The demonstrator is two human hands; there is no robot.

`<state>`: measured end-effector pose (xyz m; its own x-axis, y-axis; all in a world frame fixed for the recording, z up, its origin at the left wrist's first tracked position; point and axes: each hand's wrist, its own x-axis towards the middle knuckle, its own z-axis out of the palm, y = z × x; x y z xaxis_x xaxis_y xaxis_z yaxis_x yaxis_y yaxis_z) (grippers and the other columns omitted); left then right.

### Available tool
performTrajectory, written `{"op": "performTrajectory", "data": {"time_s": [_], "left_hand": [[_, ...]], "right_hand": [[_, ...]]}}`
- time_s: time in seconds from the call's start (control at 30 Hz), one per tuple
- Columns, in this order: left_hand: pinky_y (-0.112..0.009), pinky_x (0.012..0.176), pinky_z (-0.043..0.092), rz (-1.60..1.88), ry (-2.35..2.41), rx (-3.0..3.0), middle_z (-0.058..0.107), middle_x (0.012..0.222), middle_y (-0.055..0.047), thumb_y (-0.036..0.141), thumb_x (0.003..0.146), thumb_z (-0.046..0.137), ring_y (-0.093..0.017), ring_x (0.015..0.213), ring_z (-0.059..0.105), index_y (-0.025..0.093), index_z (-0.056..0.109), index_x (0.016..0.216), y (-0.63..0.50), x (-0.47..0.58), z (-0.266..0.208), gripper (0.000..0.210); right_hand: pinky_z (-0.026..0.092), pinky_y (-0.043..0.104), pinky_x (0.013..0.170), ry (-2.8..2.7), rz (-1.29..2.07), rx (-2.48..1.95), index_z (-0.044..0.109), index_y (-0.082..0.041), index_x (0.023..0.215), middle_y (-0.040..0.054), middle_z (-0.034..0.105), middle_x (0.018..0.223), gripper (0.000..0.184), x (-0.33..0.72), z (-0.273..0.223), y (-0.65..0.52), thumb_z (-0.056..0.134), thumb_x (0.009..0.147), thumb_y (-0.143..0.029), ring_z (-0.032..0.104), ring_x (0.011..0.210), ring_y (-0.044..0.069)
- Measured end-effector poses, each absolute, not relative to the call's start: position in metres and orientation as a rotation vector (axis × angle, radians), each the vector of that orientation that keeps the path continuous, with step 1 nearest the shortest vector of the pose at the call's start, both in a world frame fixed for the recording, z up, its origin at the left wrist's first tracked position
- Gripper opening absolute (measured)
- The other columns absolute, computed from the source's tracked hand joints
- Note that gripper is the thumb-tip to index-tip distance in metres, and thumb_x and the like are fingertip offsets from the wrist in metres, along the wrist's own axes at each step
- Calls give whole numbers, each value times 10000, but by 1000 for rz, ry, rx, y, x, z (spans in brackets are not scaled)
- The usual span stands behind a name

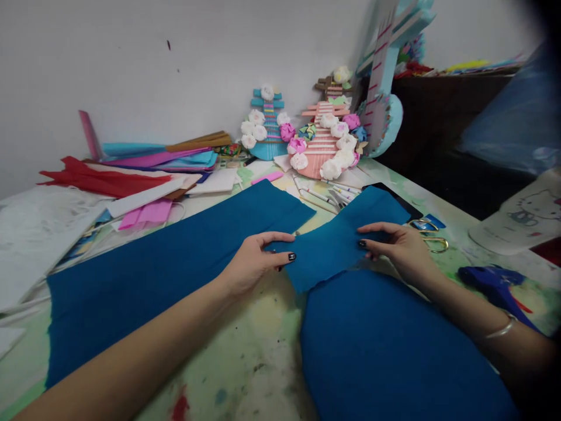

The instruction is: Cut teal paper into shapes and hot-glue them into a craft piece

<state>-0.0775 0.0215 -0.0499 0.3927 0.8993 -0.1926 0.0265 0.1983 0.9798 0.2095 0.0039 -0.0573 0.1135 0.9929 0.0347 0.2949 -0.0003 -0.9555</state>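
Over the paint-stained tabletop (245,339), just beyond the rounded blue panel (394,351), it's the short blue crepe-like strip (324,251), spread between two hands! Left hand (249,260) nearly closed, thumb and forefinger pinching the strip's left end; right hand (401,248) loosely curled, thumb and forefinger gripping farther along. Light, even tension looks the wise play: tug too hard and it could stretch or tear. And the look? Deep matte teal-blue, faintly creased, slightly ragged along its near edge.
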Motion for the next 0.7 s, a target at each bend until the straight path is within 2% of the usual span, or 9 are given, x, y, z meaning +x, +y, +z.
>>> {"op": "performTrajectory", "data": {"time_s": [0.2,0.5,0.7], "left_hand": [[-209,519,361,729,1058,1210,572,637,14,259,665,775,-69,529,474,163,660,1074,23,-78,-52,436],[-193,474,311,684,1084,1221,522,519,51,235,689,757,-67,474,453,166,643,1084,21,-79,-54,416],[-202,440,251,687,1107,1248,415,421,84,254,684,764,-64,407,364,168,638,1083,18,-78,-55,427]], "right_hand": [[487,241,474,-1340,963,-1487,641,-144,972,23,648,538,441,208,-61,2,773,632,-393,597,485,141],[455,214,406,-1356,1024,-1503,616,-153,1009,33,653,558,427,209,-66,1,744,686,-399,591,469,132],[438,196,390,-1358,1028,-1531,611,-146,1022,27,647,544,455,207,-62,-1,745,678,-413,560,440,112]]}}
